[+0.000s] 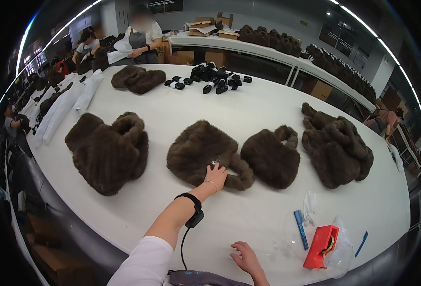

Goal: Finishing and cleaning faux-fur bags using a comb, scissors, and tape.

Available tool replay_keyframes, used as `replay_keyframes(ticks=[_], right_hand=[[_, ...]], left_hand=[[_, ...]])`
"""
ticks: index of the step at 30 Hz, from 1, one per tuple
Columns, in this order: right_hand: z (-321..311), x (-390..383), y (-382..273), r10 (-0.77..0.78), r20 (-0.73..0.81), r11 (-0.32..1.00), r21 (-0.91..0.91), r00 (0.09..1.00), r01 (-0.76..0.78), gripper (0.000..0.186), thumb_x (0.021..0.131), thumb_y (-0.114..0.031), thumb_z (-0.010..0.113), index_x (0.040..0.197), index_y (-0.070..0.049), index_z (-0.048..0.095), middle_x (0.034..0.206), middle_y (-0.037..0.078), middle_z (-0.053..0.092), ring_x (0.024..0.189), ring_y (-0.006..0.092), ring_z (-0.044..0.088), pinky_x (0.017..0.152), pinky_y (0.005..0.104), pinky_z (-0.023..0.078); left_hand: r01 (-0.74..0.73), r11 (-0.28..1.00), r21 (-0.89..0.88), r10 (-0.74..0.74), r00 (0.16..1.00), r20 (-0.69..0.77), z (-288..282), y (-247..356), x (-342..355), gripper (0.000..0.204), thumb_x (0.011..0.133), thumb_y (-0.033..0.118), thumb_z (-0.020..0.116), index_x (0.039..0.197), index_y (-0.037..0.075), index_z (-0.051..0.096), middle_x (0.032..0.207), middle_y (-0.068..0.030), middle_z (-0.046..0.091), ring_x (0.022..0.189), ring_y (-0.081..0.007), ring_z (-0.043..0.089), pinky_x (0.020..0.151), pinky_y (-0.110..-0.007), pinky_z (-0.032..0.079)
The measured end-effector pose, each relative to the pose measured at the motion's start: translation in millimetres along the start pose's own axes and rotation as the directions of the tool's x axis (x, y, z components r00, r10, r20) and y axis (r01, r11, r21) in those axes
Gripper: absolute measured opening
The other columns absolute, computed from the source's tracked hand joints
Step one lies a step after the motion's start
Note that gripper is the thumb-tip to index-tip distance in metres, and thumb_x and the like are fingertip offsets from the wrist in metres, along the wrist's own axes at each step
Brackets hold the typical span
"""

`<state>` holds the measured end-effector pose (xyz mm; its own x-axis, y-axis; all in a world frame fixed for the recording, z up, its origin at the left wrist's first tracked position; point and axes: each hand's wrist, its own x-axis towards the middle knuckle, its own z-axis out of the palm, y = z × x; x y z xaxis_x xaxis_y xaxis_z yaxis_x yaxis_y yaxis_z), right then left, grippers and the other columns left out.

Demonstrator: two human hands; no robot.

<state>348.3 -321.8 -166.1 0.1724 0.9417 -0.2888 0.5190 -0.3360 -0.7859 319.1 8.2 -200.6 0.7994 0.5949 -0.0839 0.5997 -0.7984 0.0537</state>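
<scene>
So my left hand is on a furry brown bag lying flat in the middle of the white surface, loop handle off to the right. Fingers are half curled at a little shiny bit on the fur; honestly can't tell if they're pinching it or just touching. My right hand is loosely open near the front edge, nothing in it. Another brown bag sits just right of mine, and a red tape dispenser and blue comb are nearer me, on the right.
</scene>
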Motion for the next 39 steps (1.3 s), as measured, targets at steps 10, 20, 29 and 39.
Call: replay_keyframes(ticks=[10, 20, 29, 39], right_hand=[[-48.7, 25.3, -57.4, -0.355, -0.472, 0.933, -0.235, 0.807, 0.273, 0.047, 0.071, -0.007, 0.068, 0.115, -0.005, 0.051, 0.126, 0.014, 0.043, 0.109, 0.0309, 0.046, 0.078, 0.0365, 0.048], [-25.7, 29.2, -61.5, -0.125, -0.127, 0.948, -0.309, 0.984, 0.080, 0.043, 0.078, -0.013, 0.060, 0.119, -0.010, 0.048, 0.118, 0.014, 0.046, 0.093, 0.0313, 0.058, 0.067, 0.0422, 0.052], [-82.6, 36.9, -102.1, -0.274, -0.465, 0.955, -0.236, 0.842, 0.180, 0.074, 0.067, -0.012, 0.074, 0.129, -0.002, 0.034, 0.122, 0.017, 0.045, 0.113, 0.0335, 0.044, 0.090, 0.0400, 0.041], [-22.9, 118.3, -69.8, -0.252, -0.249, 0.824, 0.451, 0.935, 0.342, 0.036, 0.078, -0.003, 0.058, 0.113, 0.001, 0.054, 0.102, 0.012, 0.065, 0.097, 0.0135, 0.058, 0.085, 0.0287, 0.045]], left_hand=[[0.144, -0.080, -0.986, 0.055, 0.989, 0.140, -45.1, 60.0, -81.4, 0.018, 0.090, 0.018, 0.054, 0.082, 0.001, 0.056, 0.068, -0.0025, 0.054, 0.062, -0.0112, 0.047, 0.062, -0.025, 0.039], [-0.084, -0.839, -0.537, -0.234, 0.948, 0.217, -109.9, 14.9, -115.8, 0.036, 0.096, 0.028, 0.039, 0.065, 0.012, 0.034, 0.060, -0.0009, 0.034, 0.060, -0.0127, 0.032, 0.062, -0.023, 0.030], [0.012, -0.232, -0.973, 0.180, 0.983, -0.031, -102.0, 8.1, -157.1, 0.030, 0.093, 0.024, 0.049, 0.069, 0.006, 0.045, 0.060, -0.0035, 0.044, 0.057, -0.0121, 0.038, 0.056, -0.023, 0.030], [-0.327, 0.349, -0.878, -0.221, 0.882, -0.416, -96.2, 0.9, -250.1, 0.016, 0.072, 0.004, 0.065, 0.083, 0.001, 0.054, 0.076, -0.0103, 0.055, 0.067, -0.0161, 0.054, 0.064, -0.025, 0.044]])
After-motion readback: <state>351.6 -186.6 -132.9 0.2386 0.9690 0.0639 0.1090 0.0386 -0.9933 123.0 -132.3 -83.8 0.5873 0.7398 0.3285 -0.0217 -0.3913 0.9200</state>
